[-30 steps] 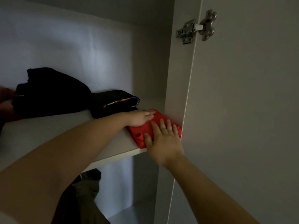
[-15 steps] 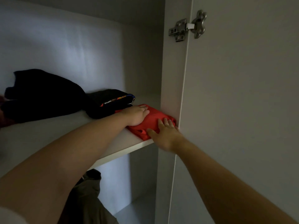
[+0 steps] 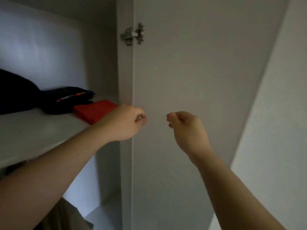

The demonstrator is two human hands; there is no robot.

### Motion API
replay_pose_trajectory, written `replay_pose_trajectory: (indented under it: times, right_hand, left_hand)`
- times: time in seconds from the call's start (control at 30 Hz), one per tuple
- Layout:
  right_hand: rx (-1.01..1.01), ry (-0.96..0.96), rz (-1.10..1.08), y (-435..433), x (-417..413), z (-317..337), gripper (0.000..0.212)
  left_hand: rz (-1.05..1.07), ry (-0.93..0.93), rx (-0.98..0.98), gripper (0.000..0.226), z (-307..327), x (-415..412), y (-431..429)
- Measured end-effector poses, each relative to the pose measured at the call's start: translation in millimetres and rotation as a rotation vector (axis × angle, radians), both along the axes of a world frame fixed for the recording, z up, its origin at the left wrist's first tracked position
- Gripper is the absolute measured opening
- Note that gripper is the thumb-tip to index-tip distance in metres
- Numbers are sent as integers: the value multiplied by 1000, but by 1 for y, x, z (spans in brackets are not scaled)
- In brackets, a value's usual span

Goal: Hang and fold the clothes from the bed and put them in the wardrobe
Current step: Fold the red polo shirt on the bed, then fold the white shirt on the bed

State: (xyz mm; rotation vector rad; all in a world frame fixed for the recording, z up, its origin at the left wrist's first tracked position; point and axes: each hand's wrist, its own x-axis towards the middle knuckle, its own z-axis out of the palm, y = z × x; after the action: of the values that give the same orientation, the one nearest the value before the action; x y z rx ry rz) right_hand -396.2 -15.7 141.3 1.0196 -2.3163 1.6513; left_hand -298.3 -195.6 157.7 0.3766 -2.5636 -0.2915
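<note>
1. At the far left a dark heap of clothing (image 3: 15, 93) lies on the white wardrobe shelf (image 3: 33, 133), cut off by the edge of the view.
2. Just beside it, and touching it, sits a folded dark garment (image 3: 69, 98) with an orange and blue stripe along its fold.
3. The red folded garment (image 3: 94, 110) lies flat on the same shelf, at its right end. Its left side is tucked against the striped dark one and its far side is close to the wardrobe's side panel (image 3: 125, 72).
4. Below the shelf, at the bottom of the view, hangs a piece of olive-brown cloth (image 3: 66, 216), dim and blurred.
5. The left hand (image 3: 123, 123) is raised in front of the panel's edge and covers the red garment's near right corner. Its fingers are curled in to the palm with the thumb against them, and it holds nothing. Whether it touches the cloth cannot be told.
6. High on the panel a metal hinge (image 3: 132, 35) joins it to the open door (image 3: 191, 72).
7. The right hand (image 3: 187, 128) hangs in the air in front of the door, well apart from the left. Its back faces the camera, its fingers are loosely bent, and it too holds nothing.
8. Past the door's edge a pale wall (image 3: 274, 130) fills the right side.
</note>
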Motion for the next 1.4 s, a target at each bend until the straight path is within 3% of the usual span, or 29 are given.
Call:
replay_pose_trajectory:
  times: [0.2, 0.57, 0.8, 0.97, 1.4]
  right_hand:
    - [-99, -227, -229, 189, 8, -33, 32]
    - [-134, -414, -751, 503, 38, -119, 30]
    - [-217, -530, -1017, 652, 42, -171, 28]
    - [-287, -610, -1243, 754, 21, -205, 28]
    - [-384, -775, -1685, 978, 8, -267, 29]
  left_hand:
    - [-301, 125, 262, 23, -38, -16, 184]
    - [-833, -187, 487, 23, -119, -72, 510]
    - [-1046, -465, 500, 25, -175, -115, 664]
    - [-1204, -567, 515, 29, -209, -168, 780]
    - [-1485, -980, 408, 27, -294, -256, 1074]
